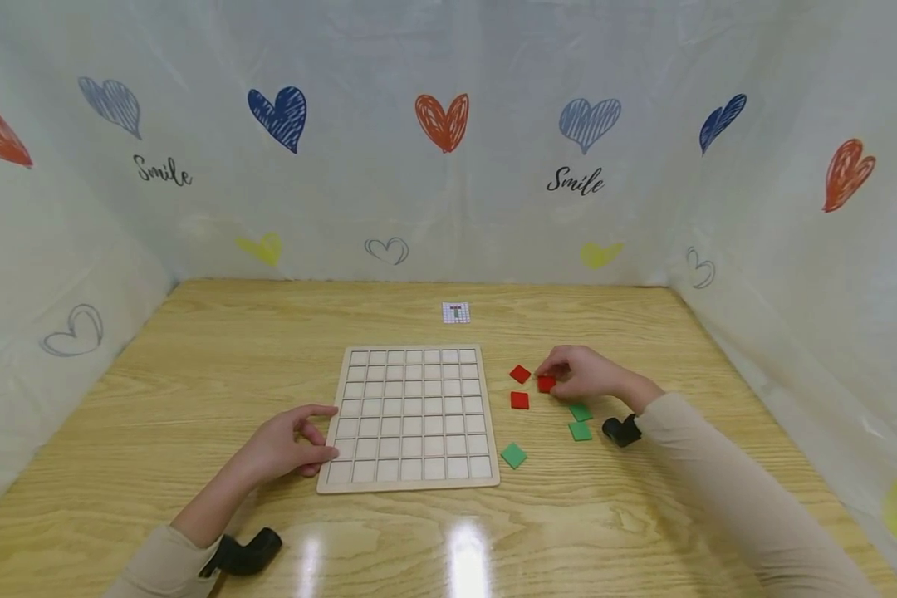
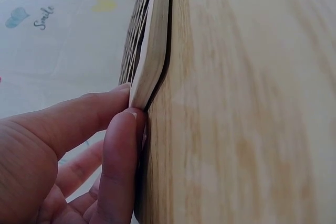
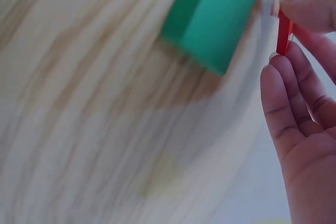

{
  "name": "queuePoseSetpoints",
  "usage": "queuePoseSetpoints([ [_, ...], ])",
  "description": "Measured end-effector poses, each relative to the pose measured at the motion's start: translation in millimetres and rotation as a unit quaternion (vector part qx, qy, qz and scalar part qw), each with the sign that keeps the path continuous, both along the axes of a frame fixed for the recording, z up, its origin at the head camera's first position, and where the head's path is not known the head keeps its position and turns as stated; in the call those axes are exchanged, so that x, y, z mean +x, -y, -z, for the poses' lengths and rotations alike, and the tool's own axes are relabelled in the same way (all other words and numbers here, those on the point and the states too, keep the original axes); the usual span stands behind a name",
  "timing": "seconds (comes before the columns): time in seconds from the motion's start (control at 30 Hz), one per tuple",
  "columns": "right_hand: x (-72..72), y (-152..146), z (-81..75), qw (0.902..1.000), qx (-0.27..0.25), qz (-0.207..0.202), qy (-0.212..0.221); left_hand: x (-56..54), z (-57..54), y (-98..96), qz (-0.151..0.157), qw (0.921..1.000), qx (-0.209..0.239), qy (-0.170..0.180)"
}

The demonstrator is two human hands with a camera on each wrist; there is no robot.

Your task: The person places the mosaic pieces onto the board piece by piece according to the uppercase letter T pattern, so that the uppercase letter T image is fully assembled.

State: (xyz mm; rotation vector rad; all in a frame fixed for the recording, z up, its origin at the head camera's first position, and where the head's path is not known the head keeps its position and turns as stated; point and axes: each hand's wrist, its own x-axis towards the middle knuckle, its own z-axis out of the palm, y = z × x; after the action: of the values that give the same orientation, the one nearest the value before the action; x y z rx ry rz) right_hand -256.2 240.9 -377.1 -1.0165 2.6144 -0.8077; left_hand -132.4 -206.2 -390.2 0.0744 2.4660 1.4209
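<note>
A wooden grid board (image 1: 414, 415) with square cells lies on the table. My left hand (image 1: 291, 444) is at its left side; in the left wrist view, thumb and finger pinch the corner of the board's edge (image 2: 152, 51). To the right of the board, my right hand (image 1: 585, 372) pinches a red square tile (image 1: 546, 384); the right wrist view shows this red tile (image 3: 285, 19) edge-on between thumb and fingers. Two other red tiles, one turned as a diamond (image 1: 520, 374) and one below it (image 1: 519, 400), lie between that hand and the board.
Two green tiles, an upper one (image 1: 580, 412) and a lower one (image 1: 580, 431), lie just below the right hand. A third green tile (image 1: 514, 455) is near the board's lower right corner. Behind the board lies a small printed pattern card (image 1: 456, 312) on the wooden table (image 1: 269, 332).
</note>
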Motion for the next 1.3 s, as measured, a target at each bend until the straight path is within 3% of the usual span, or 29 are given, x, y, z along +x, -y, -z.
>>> queuePoseSetpoints([
  [0.37, -0.2, 15, -5.9, 0.9998, 0.000, 0.007, -0.018, 0.6, -0.7, -0.5, 0.000, 1.0000, 0.003, -0.001],
  [0.8, -1.7, 34, -6.9, 0.9990, -0.041, -0.010, -0.016, 0.9, -1.0, 0.1, 0.007, 1.0000, 0.001, -0.005],
  [1.3, -5.5, 57, -7.1, 0.9991, -0.039, -0.017, -0.004, 0.5, -1.0, -0.9, 0.003, 0.9999, -0.009, -0.007],
])
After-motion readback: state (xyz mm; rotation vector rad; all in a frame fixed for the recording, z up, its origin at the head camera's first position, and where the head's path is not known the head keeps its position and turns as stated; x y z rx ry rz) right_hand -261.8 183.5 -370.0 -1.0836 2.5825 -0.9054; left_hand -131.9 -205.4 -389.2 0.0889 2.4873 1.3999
